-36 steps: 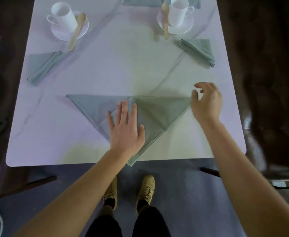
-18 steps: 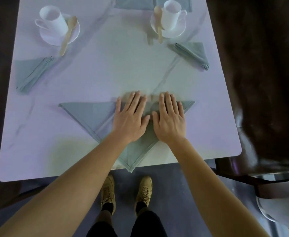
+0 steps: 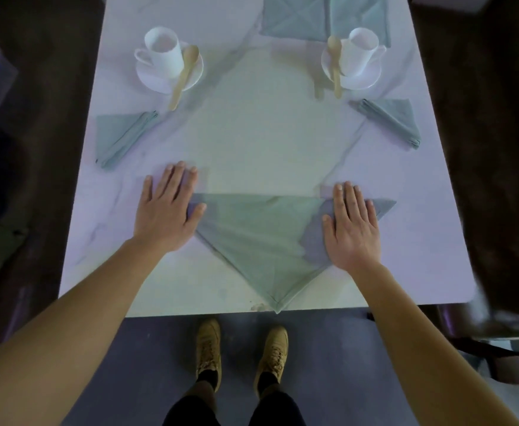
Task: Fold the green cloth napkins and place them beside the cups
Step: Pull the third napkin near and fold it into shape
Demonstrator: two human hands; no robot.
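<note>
A green napkin [image 3: 261, 238] lies as a flat triangle at the near edge of the table [image 3: 252, 142], its point toward me. My left hand [image 3: 167, 210] rests flat over its left corner, fingers straight. My right hand [image 3: 350, 226] presses flat on its right part, with the far right tip showing beyond it. A folded napkin [image 3: 119, 136] lies below the left cup [image 3: 164, 52]. Another folded napkin [image 3: 390, 119] lies below the right cup [image 3: 359, 49]. Each cup stands on a saucer with a wooden spoon.
Unfolded green cloths [image 3: 322, 16] lie stacked at the far edge of the table. Dark floor or seating flanks the table on both sides. My shoes [image 3: 239, 352] stand just short of the near edge. A metal frame [image 3: 498, 339] shows at the right.
Both hands slid apart from the middle of the napkin toward its left and right corners, flattening it. The view also shifted so the table sits further right.
</note>
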